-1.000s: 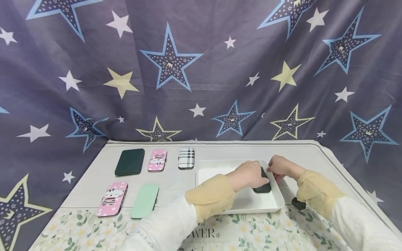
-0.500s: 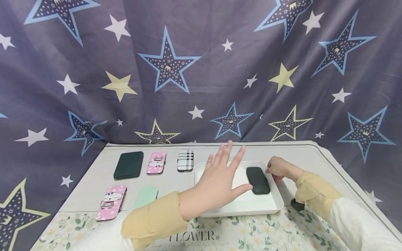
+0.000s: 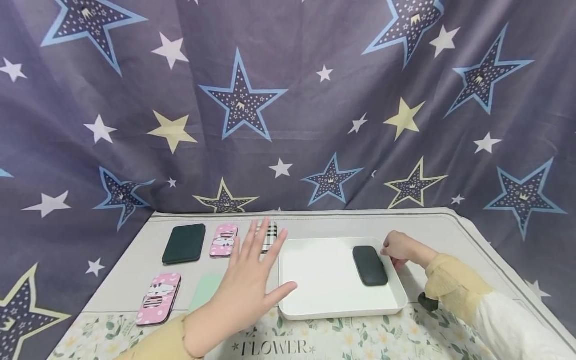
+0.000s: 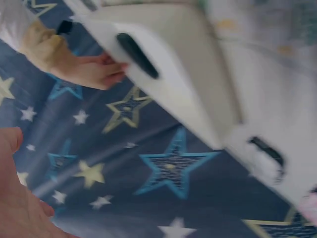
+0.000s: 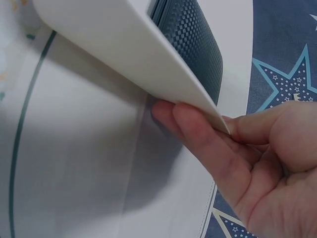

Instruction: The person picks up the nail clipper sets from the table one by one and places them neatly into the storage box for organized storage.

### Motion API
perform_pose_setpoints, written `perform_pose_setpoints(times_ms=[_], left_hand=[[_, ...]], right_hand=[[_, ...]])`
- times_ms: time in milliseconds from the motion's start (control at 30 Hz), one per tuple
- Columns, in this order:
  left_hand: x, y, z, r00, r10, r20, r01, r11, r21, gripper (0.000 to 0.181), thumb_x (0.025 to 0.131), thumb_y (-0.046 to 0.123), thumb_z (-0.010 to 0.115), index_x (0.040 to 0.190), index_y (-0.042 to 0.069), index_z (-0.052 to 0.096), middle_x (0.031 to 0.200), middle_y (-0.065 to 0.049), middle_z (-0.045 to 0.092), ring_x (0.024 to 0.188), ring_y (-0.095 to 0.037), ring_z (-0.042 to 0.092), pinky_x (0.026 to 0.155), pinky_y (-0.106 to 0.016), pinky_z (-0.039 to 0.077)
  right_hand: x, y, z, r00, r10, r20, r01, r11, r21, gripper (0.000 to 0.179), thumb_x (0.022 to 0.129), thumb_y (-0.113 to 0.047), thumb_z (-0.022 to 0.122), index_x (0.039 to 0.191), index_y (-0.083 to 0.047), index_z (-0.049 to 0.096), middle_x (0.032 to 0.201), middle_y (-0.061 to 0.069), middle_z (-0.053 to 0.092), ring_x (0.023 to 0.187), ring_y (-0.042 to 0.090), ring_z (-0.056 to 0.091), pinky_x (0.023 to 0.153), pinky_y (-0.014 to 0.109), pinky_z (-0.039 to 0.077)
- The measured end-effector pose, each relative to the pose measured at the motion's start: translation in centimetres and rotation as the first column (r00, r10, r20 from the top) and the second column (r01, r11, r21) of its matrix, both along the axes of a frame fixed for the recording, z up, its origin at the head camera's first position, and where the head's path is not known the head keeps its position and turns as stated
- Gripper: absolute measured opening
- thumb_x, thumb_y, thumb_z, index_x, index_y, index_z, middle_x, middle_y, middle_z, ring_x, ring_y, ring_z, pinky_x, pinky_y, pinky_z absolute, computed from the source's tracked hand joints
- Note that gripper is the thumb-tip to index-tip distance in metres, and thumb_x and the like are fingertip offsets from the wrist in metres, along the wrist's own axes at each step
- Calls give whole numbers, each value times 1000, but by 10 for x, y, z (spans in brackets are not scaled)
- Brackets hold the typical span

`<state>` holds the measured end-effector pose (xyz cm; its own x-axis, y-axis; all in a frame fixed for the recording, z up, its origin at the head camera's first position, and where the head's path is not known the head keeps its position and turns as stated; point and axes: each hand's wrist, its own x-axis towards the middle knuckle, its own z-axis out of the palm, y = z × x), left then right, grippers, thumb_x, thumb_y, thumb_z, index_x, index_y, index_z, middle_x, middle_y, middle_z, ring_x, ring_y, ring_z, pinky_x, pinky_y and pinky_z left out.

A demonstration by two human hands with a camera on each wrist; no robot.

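Observation:
My left hand (image 3: 247,285), fingers spread and holding nothing, hovers left of the white tray (image 3: 315,270). It overlaps a black-and-white plaid case (image 3: 272,236) and a mint green case (image 3: 206,291) in the head view, hiding part of both. At the tray's right side, my right hand (image 3: 405,247) pinches the rim; the right wrist view shows the thumb inside and fingers (image 5: 208,144) outside the tray wall (image 5: 133,44). Inside the tray, near that wall, lies a dark case (image 3: 370,266) with a woven texture.
A dark green case (image 3: 183,243) and a small pink cat-print case (image 3: 223,241) lie at the back left. Another pink cat-print case (image 3: 158,300) is nearer the front. A star-patterned curtain (image 3: 288,100) hangs behind the table.
The left hand has let go of the dark case in the tray and moved left, its fingers spreading. The right hand has stayed at the tray's rim.

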<state>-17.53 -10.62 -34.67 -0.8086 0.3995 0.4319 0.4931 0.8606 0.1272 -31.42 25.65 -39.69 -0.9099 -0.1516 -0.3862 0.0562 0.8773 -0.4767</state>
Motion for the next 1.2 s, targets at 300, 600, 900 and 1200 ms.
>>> perform_pose_setpoints(times_ms=[300,600,900,1200], left_hand=[[5,-58,-45,987,120,109,-126,990,54,87,85,60,57,152,30,10,159,-9,-6,145,-33,-6,112,-62,1],[1,-107,-70,959,231,165,-235,972,4,90,87,54,58,153,22,5,157,-18,-4,143,-38,-9,108,-68,-2],[0,-122,-88,937,274,217,-277,961,-19,92,86,56,59,151,10,14,153,-29,11,139,-50,10,99,-76,14],[-1,-133,-96,901,257,349,-258,965,-43,85,89,57,52,145,-3,28,144,-39,22,131,-59,18,98,-73,23]], right_hand=[[2,1,-1,1000,-8,-3,8,1000,-21,29,93,-6,52,111,17,58,68,11,64,58,16,64,56,29,57],[1,1,-2,1000,0,-23,0,1000,-9,26,93,-7,53,106,15,61,66,11,63,57,17,64,54,28,57],[5,0,-2,1000,-2,-30,2,1000,6,24,93,-6,52,103,13,62,65,11,61,56,16,63,53,28,56],[4,-1,-1,1000,15,-28,-15,1000,16,24,94,-6,52,104,13,62,63,11,60,52,16,62,52,28,56]])
